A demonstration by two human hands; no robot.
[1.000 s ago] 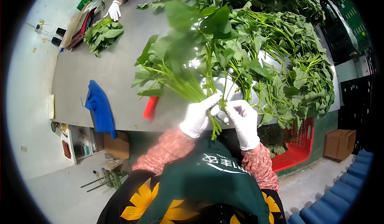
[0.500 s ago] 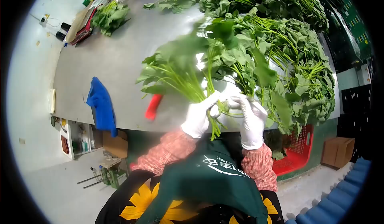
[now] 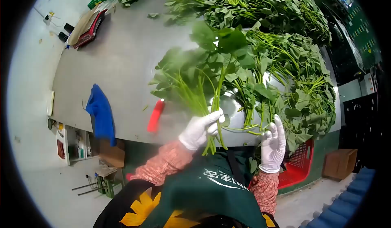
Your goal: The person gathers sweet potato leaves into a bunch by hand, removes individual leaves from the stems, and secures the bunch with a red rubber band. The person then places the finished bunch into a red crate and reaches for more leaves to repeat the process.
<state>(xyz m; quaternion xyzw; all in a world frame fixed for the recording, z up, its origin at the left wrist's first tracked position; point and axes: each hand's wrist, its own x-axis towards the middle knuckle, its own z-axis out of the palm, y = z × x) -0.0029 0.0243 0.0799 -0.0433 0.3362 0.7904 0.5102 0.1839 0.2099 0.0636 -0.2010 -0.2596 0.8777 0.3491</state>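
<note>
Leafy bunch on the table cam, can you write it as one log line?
left gloved hand: grips leafy bunch | right gloved hand: near stems, hold unclear | blue cloth: over edge of table

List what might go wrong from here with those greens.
The left hand grips many thin stems of the bunch at once, so a looser grip might let some slip out.

The bunch's leaves spread just above the red object on the table, and could knock it.

Stems in the pile overlap near the table's edge; tugging one could drag others off, perhaps into the red crate below.
</note>
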